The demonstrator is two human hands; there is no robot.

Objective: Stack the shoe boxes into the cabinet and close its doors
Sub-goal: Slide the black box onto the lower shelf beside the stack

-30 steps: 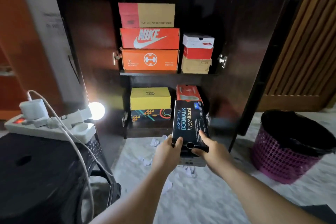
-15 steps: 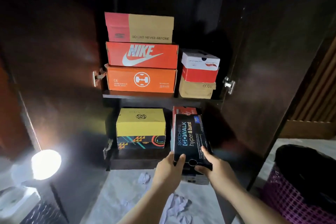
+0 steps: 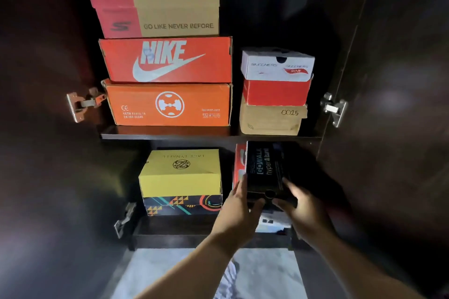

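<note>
The left hand [image 3: 239, 211] gripped the near left corner of the black Skechers GOwalk box [image 3: 266, 172], fingers curled against its side; the right hand [image 3: 302, 206] clamped the right corner. The box sat on the lower shelf's red box [image 3: 239, 160]. Stiff, light cardboard, probably; corner holds suited sliding it.
</note>
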